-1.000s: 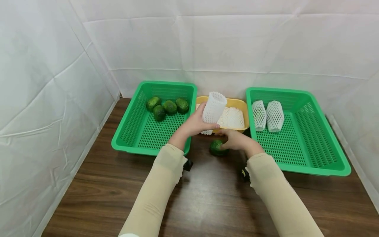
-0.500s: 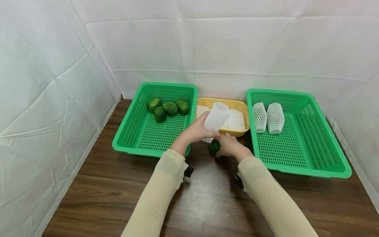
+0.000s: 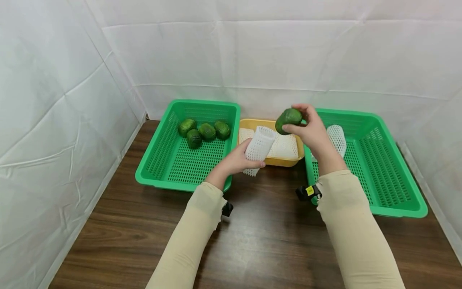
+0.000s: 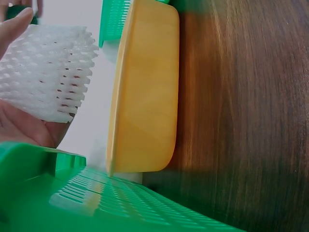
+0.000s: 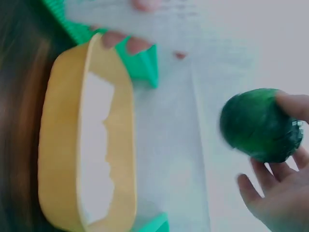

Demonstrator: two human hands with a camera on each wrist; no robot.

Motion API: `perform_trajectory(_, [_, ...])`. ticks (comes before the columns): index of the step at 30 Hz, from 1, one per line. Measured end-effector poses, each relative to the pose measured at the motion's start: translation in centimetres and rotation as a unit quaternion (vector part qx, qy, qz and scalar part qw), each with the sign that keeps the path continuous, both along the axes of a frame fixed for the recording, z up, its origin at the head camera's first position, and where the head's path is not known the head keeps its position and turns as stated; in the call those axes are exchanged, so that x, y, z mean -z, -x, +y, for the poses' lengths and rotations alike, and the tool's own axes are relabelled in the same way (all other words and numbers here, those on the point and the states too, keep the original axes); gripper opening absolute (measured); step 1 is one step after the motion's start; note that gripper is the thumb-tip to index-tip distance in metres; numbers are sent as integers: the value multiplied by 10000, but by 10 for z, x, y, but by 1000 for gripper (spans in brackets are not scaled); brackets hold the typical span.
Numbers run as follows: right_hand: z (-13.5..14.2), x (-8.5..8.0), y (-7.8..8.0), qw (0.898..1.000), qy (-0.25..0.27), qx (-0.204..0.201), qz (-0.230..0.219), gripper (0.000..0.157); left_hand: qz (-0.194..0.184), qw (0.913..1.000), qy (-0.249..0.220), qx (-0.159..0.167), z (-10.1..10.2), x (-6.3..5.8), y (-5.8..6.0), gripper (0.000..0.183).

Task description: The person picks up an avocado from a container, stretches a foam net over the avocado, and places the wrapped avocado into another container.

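My left hand (image 3: 236,159) grips a white foam net sleeve (image 3: 260,143), its open top end tilted up to the right. In the left wrist view the thumb and palm lie on either side of the foam net sleeve (image 4: 46,72). My right hand (image 3: 314,130) holds a dark green avocado (image 3: 288,120) between thumb and fingers, raised above the right end of the yellow basket (image 3: 285,161). The right wrist view shows the avocado (image 5: 260,124) pinched near one end, apart from the sleeve. More white net sleeves (image 3: 285,147) lie in the yellow basket.
A green basket (image 3: 166,182) on the left holds several avocados (image 3: 207,131). On the right, another green basket (image 3: 397,210) contains net-covered pieces (image 3: 336,138), partly hidden by my right hand. A white cloth wall (image 3: 267,56) stands behind the brown wooden table (image 3: 252,241).
My right hand has taken hold of the avocado on the table and lifted it up and to the right. The left hand, still gripping the sleeve, has barely moved.
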State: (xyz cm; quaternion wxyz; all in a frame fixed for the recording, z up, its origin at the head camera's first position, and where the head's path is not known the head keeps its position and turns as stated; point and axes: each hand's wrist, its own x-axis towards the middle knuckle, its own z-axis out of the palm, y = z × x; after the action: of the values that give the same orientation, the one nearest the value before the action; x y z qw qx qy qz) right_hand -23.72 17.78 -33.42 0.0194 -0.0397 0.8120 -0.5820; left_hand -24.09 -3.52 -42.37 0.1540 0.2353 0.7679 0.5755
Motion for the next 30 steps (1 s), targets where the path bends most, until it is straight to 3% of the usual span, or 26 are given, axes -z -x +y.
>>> perform_trajectory(2, [-2,-4,-2,9981,564,134,209,59,-5,10000,-3,17,0,0,0,70])
perform_trajectory(5, [-5,-6,-5,9908,1267,-34,471,54,6,10000,14,23,0,0,0,69])
perform_trajectory(9, [-10,-5,-8,9841,1598,-450,632,49,7,10000,47,33,0,-1,0,69])
perform_trajectory(15, [-13,-4,-8,9868,1229,-777,716,46,-30,10000,27,85,0,-2,1,71])
perform_trajectory(30, [-22,1,-6,9970,51,-534,552,44,-71,9999,76,-36,-1,-1,2,70])
